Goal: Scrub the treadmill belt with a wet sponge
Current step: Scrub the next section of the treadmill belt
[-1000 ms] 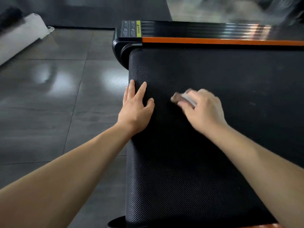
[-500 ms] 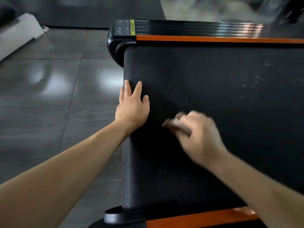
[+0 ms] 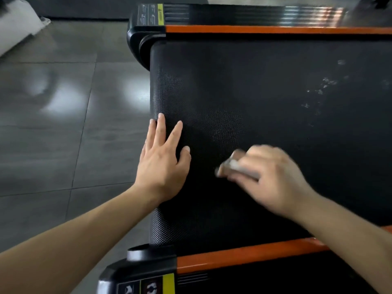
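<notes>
Right hand [image 3: 273, 177] grips seemingly flat sponge [image 3: 233, 167]; pebbled belt [image 3: 254, 92].

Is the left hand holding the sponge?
No, the left hand lies flat on the belt; the right hand grips the sponge.

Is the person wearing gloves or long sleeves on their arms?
No. The left hand and right hand are bare, with no gloves. The left forearm and right forearm show no sleeve, watch or bracelet. The right hand is blurry, so rings there cannot be told.
</notes>
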Demonstrator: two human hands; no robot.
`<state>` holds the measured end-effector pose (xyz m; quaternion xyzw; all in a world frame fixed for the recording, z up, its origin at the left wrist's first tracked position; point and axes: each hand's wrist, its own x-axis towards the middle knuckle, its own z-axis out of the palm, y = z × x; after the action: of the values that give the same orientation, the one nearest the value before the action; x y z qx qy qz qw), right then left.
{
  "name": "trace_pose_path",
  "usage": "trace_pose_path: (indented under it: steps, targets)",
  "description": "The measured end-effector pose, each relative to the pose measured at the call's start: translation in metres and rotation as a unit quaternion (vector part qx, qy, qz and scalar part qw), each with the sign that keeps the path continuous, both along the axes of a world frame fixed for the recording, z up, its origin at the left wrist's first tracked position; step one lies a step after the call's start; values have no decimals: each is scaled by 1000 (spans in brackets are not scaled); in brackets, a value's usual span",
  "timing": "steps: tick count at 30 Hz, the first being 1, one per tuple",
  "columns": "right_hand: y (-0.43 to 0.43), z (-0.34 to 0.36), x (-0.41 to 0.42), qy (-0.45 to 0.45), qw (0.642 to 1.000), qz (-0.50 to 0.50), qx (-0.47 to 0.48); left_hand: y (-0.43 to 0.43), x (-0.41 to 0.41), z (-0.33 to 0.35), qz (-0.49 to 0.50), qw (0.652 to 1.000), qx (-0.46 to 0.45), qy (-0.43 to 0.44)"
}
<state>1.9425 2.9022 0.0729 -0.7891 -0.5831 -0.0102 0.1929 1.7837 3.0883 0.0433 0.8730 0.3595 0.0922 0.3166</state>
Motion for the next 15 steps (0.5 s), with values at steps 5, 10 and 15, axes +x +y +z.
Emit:
trace_pose_path:
  steps: [5, 10, 15]
  targets:
    - [-14, -2, -27, 49, 999, 18, 15, -1, 0, 0, 7, 1000, -4, -4]
    - [-33, 2, 4, 52, 998, 35, -21, -3, 0, 2, 10, 1000, -5, 0]
    - [-56, 10, -25, 148, 985, 60, -60, -4, 0, 4, 11, 1000, 2, 10]
